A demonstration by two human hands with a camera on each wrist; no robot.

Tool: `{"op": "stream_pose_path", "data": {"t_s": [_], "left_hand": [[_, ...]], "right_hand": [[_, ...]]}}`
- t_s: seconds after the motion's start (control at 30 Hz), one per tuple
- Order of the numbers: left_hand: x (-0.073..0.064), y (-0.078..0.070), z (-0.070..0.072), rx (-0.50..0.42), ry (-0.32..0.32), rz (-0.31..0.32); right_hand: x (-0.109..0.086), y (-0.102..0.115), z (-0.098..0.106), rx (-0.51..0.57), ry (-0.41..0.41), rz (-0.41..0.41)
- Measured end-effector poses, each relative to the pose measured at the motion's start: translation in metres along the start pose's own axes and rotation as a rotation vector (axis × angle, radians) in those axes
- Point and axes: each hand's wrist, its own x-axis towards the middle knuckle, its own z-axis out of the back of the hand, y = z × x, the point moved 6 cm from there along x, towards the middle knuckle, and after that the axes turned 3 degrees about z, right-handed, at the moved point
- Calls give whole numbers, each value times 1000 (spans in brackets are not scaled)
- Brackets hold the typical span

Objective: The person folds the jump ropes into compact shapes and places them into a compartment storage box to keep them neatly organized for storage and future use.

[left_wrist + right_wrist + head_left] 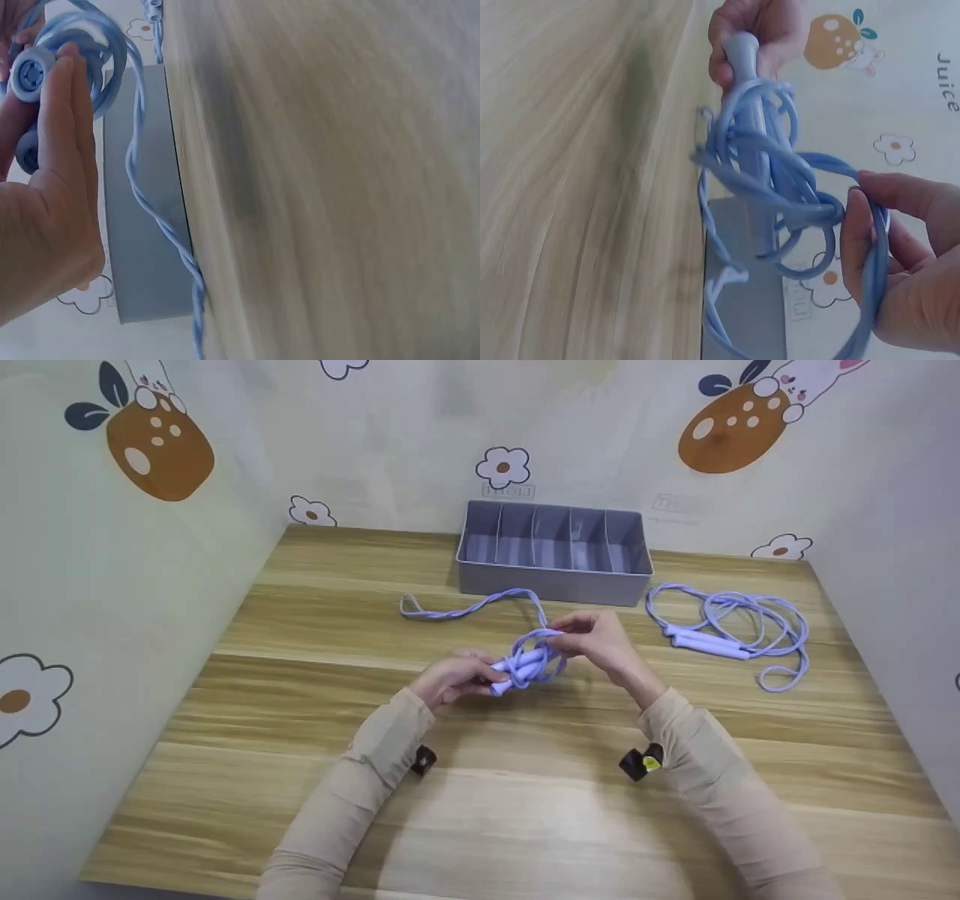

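"Flower-printed walls (390,457) enclose a wood-grain table (517,825), with a blue skipping rope (529,664) held over its middle."

"And the hands?"

"The left hand (457,679) grips the paired handles (751,120); the right hand (600,641) pinches a strand (876,255) between thumb and fingers."

"How far along?"

"Partway, seemingly: loops (754,189) wrap the handles, while a loose tail (480,606) trails toward ten o'clock. Winding or undoing cannot be told; if winding, that tail remains. A gray five-compartment tray (555,583) sits at twelve o'clock, a second rope (709,645) loosely coiled at three."

"Any lettering?"

"'Juice' (946,82) reads sideways on the wall in the right wrist view; boxed print (508,491) at twelve o'clock appears to be 'LIGHT' reversed. Neither rope shows a readable brand."
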Motion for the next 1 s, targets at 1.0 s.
{"op": "stream_pose_path", "data": {"t_s": [1.0], "left_hand": [[-13, -27, 8, -572, 130, -210]], "right_hand": [[-32, -40, -12, 186, 168, 142]]}}
